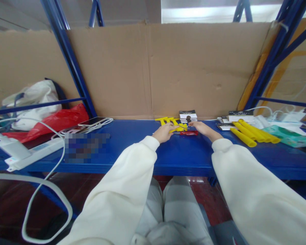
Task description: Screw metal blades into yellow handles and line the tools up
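Note:
My left hand [163, 133] is closed on a yellow plastic piece, its fingers pointing right. Several more yellow T-shaped plastic pieces [167, 120] lie just behind it on the blue table. A screwdriver with a clear red handle [188, 133] lies between my hands, its shaft pointing toward the left one. My right hand [202, 128] reaches in from the right, fingers stretched over small parts too tiny to make out, behind the screwdriver handle. Behind these parts, against the cardboard, stands a stack of small black-and-white boxes [188, 116].
Yellow tubes [247, 132], more boxes [241, 116] and a green packet [288, 135] lie at the right. On the left are a phone [92, 121], a white power strip [38, 152] with a hanging cable, and a red bag [58, 120]. A cardboard wall [183, 68] closes the back.

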